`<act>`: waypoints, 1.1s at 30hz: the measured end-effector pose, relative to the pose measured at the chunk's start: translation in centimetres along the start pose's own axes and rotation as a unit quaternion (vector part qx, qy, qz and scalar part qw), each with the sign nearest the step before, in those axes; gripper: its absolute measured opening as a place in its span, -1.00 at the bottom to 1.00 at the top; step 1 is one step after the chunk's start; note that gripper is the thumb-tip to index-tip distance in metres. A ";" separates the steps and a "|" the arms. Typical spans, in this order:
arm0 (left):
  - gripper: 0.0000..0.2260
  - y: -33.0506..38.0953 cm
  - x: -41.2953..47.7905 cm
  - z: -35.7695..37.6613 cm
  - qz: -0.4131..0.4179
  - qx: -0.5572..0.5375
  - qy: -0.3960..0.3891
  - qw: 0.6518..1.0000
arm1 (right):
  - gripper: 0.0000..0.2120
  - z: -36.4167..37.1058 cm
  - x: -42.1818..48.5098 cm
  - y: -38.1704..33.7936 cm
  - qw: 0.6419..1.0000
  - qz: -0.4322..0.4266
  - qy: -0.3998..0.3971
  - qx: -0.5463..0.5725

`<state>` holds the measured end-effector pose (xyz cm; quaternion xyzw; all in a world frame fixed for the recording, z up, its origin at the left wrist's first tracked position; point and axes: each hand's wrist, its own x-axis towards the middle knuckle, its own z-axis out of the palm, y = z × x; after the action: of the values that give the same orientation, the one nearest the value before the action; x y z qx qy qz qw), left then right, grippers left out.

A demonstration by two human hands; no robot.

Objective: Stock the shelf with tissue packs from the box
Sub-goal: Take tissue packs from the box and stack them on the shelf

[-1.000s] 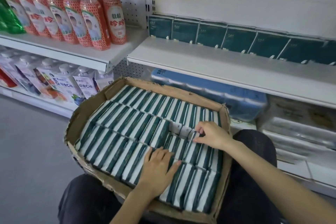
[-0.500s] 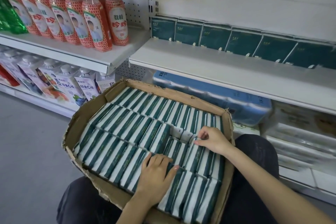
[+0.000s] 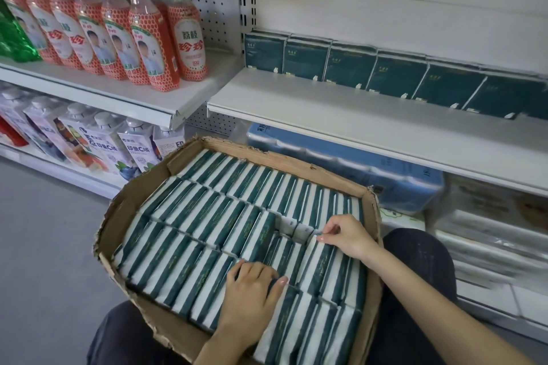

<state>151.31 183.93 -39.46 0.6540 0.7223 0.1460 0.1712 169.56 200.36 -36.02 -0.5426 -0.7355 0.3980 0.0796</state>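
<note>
A torn cardboard box [image 3: 284, 161] rests on my lap, packed with rows of green-and-white tissue packs [image 3: 207, 216] standing on edge. A small gap [image 3: 293, 228] shows in the middle row. My right hand [image 3: 347, 235] pinches the top end of a pack beside that gap. On the front row lies my left hand [image 3: 252, 287], fingers curled over several packs with the tips at the seam between rows. A row of dark green tissue packs [image 3: 350, 68] stands at the back of the white shelf [image 3: 355, 124]; its front strip is bare.
Red drink bottles [image 3: 142, 38] fill the upper left shelf, with white cartons [image 3: 103, 145] below them. A blue pack of paper rolls [image 3: 355, 169] and pale wrapped goods [image 3: 489, 231] sit under the tissue shelf. Grey floor [image 3: 44, 246] lies to the left.
My left hand's fingers have curled from flat to hooked over the front-row packs. My right hand stays at the gap, its fingers tightening on a pack's end. The view has tilted slightly down.
</note>
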 end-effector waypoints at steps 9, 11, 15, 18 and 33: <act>-0.79 1.6 0.9 -1.8 -0.123 -0.332 0.147 0.924 | -0.72 -2.5 -0.1 -3.8 0.991 0.047 0.007 0.125; -0.78 3.2 1.6 -3.3 -0.137 -0.392 0.153 0.897 | -0.80 -3.3 -0.4 -5.0 0.973 0.065 0.026 0.219; -0.55 7.0 3.7 -5.8 -0.109 -0.450 0.135 0.876 | -0.84 -6.1 -1.3 -6.6 0.940 0.053 0.097 0.323; -0.53 10.0 5.7 -7.8 -0.075 -0.452 0.138 0.878 | -0.71 -9.2 -2.7 -6.3 0.927 -0.014 0.106 0.360; -0.68 30.9 20.8 -8.2 0.004 -0.539 -0.140 0.830 | -0.70 -31.3 -8.6 8.1 0.944 -0.009 0.318 -0.088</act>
<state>173.54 207.90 -19.81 0.4740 0.4945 0.4194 0.5957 196.10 209.36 -17.72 -0.6389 -0.7091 0.1375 0.2648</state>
